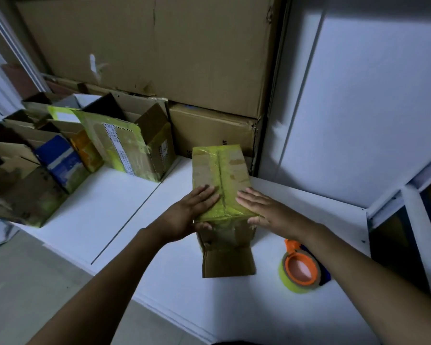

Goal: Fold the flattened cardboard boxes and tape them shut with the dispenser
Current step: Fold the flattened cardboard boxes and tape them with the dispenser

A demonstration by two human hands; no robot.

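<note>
Straight fingers (pixel 206 193) of the left hand (pixel 188 214) and right hand (pixel 268 207) press flat, gripping nothing, seemingly smoothing yellow-green tape (pixel 222 170) on the small cardboard box (pixel 204 168) on the white worktop (pixel 157 245); next, probably, its loose near flap (pixel 228 263) needs the tape dispenser (pixel 300 270) nearby.

We look down on a white tabletop (pixel 139 220) crossed by a thin dark seam. A small cardboard box (pixel 219 168) striped with yellow-green tape stands on it, and the tape dispenser (pixel 300 268) lies near its right. A row of opened boxes (pixel 125 143) stands on the left, and a brown carton (pixel 209 128) sits at the back.
</note>
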